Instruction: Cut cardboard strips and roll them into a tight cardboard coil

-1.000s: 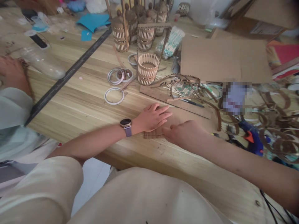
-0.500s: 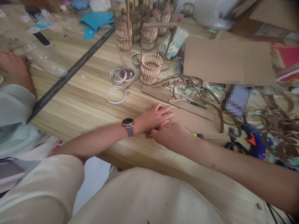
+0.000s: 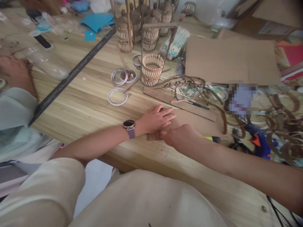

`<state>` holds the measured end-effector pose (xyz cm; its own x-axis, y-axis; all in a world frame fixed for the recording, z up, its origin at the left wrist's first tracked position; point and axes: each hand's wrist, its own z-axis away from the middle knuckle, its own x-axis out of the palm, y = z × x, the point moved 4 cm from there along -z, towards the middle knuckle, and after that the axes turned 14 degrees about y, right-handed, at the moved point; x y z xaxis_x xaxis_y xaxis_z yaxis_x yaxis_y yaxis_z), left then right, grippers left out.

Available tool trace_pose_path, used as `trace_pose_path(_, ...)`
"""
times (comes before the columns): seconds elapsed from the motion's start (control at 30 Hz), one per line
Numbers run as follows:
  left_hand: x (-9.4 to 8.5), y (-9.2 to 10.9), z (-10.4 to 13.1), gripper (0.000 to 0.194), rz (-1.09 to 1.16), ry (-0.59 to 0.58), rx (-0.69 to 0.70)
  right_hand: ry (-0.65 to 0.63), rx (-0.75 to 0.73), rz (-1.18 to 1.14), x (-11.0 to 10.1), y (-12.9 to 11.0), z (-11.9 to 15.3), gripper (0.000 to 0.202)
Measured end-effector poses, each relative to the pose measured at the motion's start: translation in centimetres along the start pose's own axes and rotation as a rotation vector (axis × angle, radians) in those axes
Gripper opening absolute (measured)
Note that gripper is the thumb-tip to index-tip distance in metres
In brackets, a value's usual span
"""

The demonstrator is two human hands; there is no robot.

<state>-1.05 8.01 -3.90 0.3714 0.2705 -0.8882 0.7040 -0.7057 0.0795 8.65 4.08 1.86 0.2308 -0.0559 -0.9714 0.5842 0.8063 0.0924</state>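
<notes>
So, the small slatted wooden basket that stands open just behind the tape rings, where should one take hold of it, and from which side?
Probably from above, at the top rim of the slatted basket: it stands upright and open, so fingers can pinch the ring. The tall wooden frame stands close around it and the tape rings lie at its left, so a sideways approach looks crowded.

Under my hands: my left hand (image 3: 156, 119) and right hand (image 3: 181, 136) rest on a cardboard sheet (image 3: 191, 121) on the counter (image 3: 82, 104).
Behind: slatted basket (image 3: 151, 69).
Basket's left: tape rings (image 3: 117, 96).
Far right: glue gun (image 3: 258, 143).
</notes>
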Motion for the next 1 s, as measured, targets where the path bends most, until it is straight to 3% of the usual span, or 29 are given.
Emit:
trace_pose_path(0.13,-0.4,0.0,0.0,0.042,0.02,-0.03,-0.01,-0.136,0.02,0.062,0.3,1.9,1.6,0.033)
trace_pose_path(0.33,-0.5,0.0,-0.1,0.044,0.049,-0.044,-0.01,-0.077,0.084,0.083,1.0,4.4,5.5,0.026)
trace_pose_path(0.4,-0.4,-0.1,-0.2,0.044,0.062,-0.033,0.005,-0.018,0.105,0.035,1.4,3.6,6.8,0.013)
trace_pose_path(0.5,-0.1,-0.5,-0.2,0.045,0.082,-0.045,0.021,0.107,0.008,-0.166,1.9,0.2,7.5,0.014)
trace_pose_path(0.63,-0.1,-0.9,-0.4,0.046,0.118,-0.106,0.033,0.215,-0.042,-0.258,2.4,-3.9,6.3,0.017)
trace_pose_path(0.73,-0.8,-0.6,-0.3,0.063,0.128,-0.206,0.026,0.31,-0.04,-0.306,2.7,-4.5,5.5,0.025)
trace_pose_path(0.87,-2.1,0.5,0.3,0.11,0.133,-0.407,-0.029,0.451,0.049,-0.296,3.5,-1.0,7.1,0.034)
trace_pose_path(1.0,-3.0,1.3,0.6,0.115,0.12,-0.546,-0.077,0.479,0.23,-0.083,5.4,5.7,10.9,0.043)
